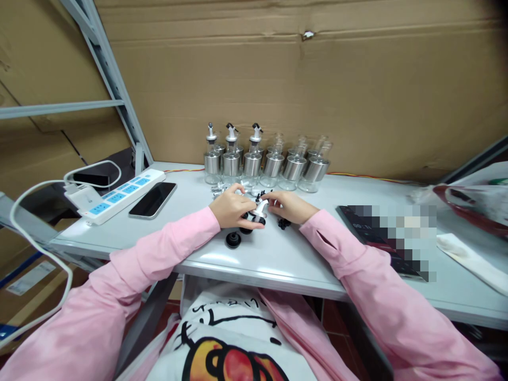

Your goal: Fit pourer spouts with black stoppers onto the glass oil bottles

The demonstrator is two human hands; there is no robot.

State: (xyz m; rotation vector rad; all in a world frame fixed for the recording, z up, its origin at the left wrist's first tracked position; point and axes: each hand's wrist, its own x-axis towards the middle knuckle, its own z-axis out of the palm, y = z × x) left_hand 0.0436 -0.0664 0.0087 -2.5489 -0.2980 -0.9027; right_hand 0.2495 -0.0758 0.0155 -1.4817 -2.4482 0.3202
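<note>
Head view: our left hand [232, 206] and right hand [289, 205] meet mid-table [278, 259], fingers of both pinched on one small white-and-black pourer cap [260, 210] (details too small to tell). Black rubber ring [233, 239] lies just beside the left wrist. Bottles [254, 159] stand in a row behind.
</note>
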